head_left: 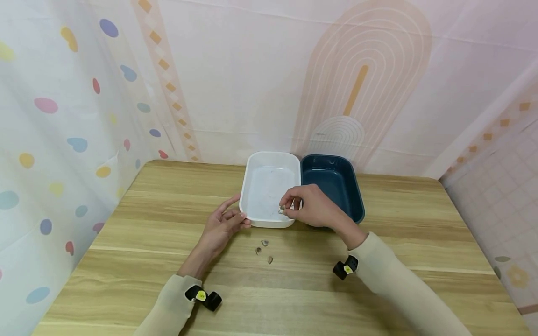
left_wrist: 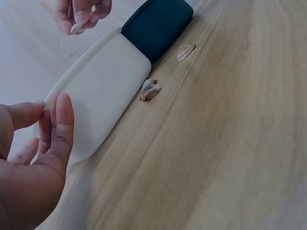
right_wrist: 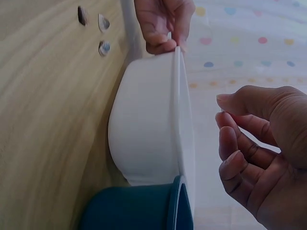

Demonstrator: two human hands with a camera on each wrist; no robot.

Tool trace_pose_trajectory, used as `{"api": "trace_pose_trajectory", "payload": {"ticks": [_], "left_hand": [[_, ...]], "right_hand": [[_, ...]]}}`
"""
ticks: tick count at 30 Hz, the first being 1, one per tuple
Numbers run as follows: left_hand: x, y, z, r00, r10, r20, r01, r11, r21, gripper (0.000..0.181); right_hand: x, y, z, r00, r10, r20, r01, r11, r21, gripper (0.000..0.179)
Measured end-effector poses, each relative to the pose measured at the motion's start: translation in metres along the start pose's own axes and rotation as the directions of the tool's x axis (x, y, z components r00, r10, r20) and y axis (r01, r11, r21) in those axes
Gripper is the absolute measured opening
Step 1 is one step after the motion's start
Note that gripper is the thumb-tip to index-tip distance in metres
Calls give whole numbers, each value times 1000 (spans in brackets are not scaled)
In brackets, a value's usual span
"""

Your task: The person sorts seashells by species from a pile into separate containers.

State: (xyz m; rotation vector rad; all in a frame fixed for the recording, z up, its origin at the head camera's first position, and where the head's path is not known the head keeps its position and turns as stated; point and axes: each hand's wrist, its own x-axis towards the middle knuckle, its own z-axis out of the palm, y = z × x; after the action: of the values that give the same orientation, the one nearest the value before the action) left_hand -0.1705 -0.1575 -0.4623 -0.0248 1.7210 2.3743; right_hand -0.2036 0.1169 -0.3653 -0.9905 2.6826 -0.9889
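A white rectangular tray stands on the table. My left hand grips its near left corner, thumb on the rim and fingers against the outer wall. Above the tray's near right part, my right hand pinches a small pale seashell between thumb and fingertips. In the right wrist view that shell is mostly hidden by the fingers. Three small seashells lie on the wood before the tray: one shell nearest it, another shell to the left, and a third shell closest to me.
A dark blue tray stands against the white tray's right side, partly behind my right hand. Both sit near the far edge of the wooden table. A patterned curtain hangs behind the table and along its left side.
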Motion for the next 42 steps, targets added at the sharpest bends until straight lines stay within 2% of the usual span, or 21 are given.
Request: {"api": "trace_pose_trajectory", "payload": {"ticks": [10, 18, 21, 26, 30, 36, 42], "left_hand": [[0, 0, -1, 1000, 4, 6, -4, 1000, 9, 66], [-1, 0, -1, 1000, 5, 11, -5, 1000, 15, 66], [-1, 0, -1, 1000, 3, 9, -3, 1000, 12, 66], [-1, 0, 0, 1000, 2, 5, -2, 1000, 9, 66], [-1, 0, 0, 1000, 6, 14, -6, 1000, 13, 67], [-1, 1, -1, 1000, 3, 16, -3, 1000, 19, 66], [-2, 2, 0, 1000, -9, 1, 9, 1000, 18, 64]], "right_hand": [[21, 9, -5, 998, 50, 35, -49, 998, -26, 6], [40, 20, -4, 985, 160, 59, -159, 987, -18, 7], [45, 22, -3, 980, 184, 69, -184, 983, -17, 10], [46, 24, -1, 970, 229, 85, -227, 973, -34, 27], [40, 24, -2, 974, 213, 73, -211, 977, -35, 35], [24, 19, -1, 989, 138, 43, -138, 990, -3, 37], [7, 10, 8, 997, 66, 47, -68, 997, 22, 41]]}}
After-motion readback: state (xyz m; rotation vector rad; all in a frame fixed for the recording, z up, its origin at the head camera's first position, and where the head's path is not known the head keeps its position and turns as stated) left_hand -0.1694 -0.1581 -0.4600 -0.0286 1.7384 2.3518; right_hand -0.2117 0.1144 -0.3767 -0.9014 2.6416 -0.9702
